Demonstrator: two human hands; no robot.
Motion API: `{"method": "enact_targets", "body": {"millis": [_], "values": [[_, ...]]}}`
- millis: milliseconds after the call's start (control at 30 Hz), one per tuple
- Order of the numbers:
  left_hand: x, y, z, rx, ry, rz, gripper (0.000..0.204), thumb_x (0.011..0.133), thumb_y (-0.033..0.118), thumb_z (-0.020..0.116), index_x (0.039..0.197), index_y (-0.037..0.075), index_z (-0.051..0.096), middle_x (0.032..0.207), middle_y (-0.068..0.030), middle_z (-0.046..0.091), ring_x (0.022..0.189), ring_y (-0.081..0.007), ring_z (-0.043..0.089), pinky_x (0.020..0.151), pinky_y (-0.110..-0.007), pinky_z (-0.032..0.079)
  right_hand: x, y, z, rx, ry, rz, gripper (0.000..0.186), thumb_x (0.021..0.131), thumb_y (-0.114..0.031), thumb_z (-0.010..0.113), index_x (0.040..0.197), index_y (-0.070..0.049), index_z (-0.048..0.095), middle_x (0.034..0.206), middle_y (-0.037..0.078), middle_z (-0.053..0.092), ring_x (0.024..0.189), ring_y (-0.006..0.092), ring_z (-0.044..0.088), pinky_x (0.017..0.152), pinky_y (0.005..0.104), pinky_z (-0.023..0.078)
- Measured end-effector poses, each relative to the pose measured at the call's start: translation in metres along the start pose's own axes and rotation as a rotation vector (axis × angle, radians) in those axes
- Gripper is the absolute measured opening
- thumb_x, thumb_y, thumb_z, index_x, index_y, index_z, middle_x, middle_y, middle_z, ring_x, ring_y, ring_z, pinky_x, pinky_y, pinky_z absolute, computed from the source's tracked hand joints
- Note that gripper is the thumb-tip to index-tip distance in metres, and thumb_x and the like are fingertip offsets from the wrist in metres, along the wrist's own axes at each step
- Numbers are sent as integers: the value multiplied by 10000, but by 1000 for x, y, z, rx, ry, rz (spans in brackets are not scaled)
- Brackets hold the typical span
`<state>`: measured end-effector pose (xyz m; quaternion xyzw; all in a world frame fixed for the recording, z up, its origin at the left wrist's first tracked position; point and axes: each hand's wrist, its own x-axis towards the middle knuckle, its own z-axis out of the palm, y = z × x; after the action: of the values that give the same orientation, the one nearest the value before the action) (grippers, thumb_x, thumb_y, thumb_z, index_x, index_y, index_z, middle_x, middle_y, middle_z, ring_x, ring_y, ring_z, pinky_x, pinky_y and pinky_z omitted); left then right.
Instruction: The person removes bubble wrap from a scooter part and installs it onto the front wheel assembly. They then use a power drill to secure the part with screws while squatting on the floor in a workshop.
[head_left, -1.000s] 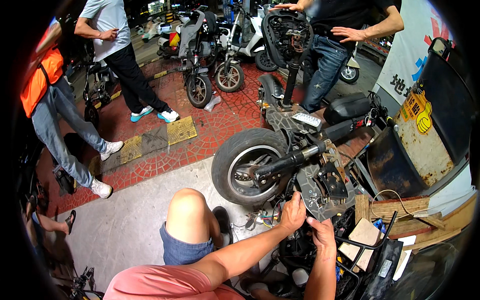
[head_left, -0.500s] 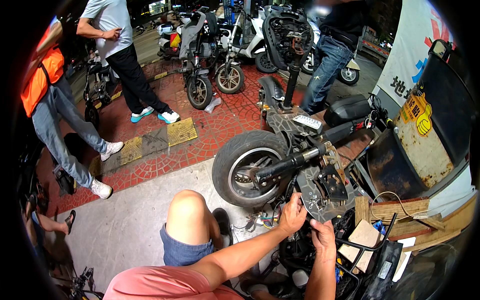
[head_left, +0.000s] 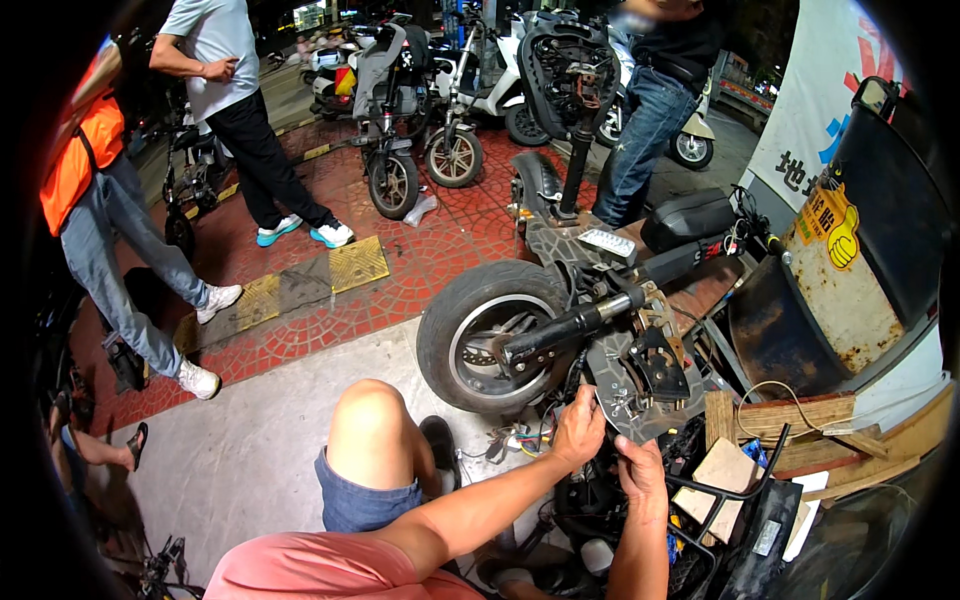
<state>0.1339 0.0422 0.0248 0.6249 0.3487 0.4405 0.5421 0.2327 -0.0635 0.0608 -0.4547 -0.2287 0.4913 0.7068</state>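
Note:
A grey panel (head_left: 612, 402) with a stone-like pattern lies at the near end of an electric scooter tipped on its side. My left hand (head_left: 580, 428) is closed on its near left edge, thumb pointing up along the rim. Just to the right, my right hand (head_left: 640, 466) grips the near edge with the thumb on top and the other fingers hidden below. Small bolts or screws lie on the panel, beside a black metal bracket (head_left: 658, 368). Left of the panel are the scooter's wheel (head_left: 440, 335) and a black fork tube (head_left: 545, 342).
Loose coloured wires (head_left: 522, 438) lie below the wheel. At right stand a rusty drum (head_left: 850, 300), wooden boards (head_left: 800, 412) and a black metal frame (head_left: 722, 505). People stand on the red paving (head_left: 410, 255), with parked scooters (head_left: 455, 155) behind them.
The whole view has shifted slightly. Both hands keep their hold on the panel's edge with little visible movement. The person in jeans at the back has moved an arm.

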Motion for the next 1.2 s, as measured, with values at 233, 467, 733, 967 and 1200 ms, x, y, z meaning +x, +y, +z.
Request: {"method": "enact_targets", "body": {"millis": [233, 467, 733, 967, 1200], "values": [[5, -7, 1, 93, -11, -12, 212, 1031, 198, 451, 991, -3, 505, 820, -285, 641, 810, -506, 627, 724, -554, 473, 0, 1, 0, 33, 18, 24, 733, 782, -112, 824, 1429, -27, 490, 1312, 62, 634, 1193, 232, 585, 1054, 351, 411], [-2, 3, -3, -79, 19, -72, 209, 1026, 179, 521, 1131, -1, 532, 772, -139, 674, 655, -232, 670, 627, -404, 515, 3, 1, 2, 41, -5, -1, 727, 788, -108, 815, 1431, -21, 488, 1333, 73, 630, 1252, 243, 572, 1117, 374, 385], [-1, 0, -4, -149, -46, 7, 263, 1005, 156, 594, 1203, 9, 505, 855, -44, 677, 637, -80, 582, 571, -260, 478, 6, 7, -2, 150, 29, -69, 696, 800, -98, 797, 1421, -6, 495, 1325, 93, 636, 1238, 250, 587, 1118, 381, 396], [-2, 7, -6, -135, -48, 6, 243, 1007, 147, 569, 1199, 10, 509, 836, -44, 667, 634, -90, 586, 576, -273, 490, 4, 7, 0, 126, 41, -69, 676, 806, -91, 786, 1410, 12, 501, 1344, 104, 624, 1258, 260, 576, 1142, 380, 377], [1, 13, -8, -46, -38, -54, 158, 1005, 166, 542, 1020, 10, 517, 728, -141, 635, 646, -276, 648, 619, -407, 499, 3, 3, 7, 197, 33, -75, 679, 802, -43, 752, 1421, 31, 483, 1355, 116, 613, 1280, 263, 557, 1163, 384, 348]]}}
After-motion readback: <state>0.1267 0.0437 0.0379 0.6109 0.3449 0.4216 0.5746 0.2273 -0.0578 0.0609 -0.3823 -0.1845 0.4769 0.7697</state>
